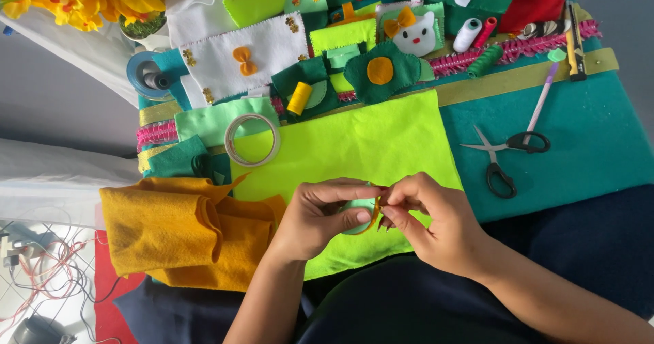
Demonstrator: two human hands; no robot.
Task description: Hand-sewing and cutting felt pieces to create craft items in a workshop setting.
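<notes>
Head view: 2 hands' fingers [402, 197] pinch a mint felt piece [360, 211] — mostly hidden.

no pkgs, labels, signs or screens in view, just felt pieces & sewing bits

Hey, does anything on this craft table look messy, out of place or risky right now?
The scissors lie open, blades spread, on the teal felt. The mustard felt is rumpled at the left edge. Otherwise nothing is spilled; both hands pinch a small green felt piece.
</notes>
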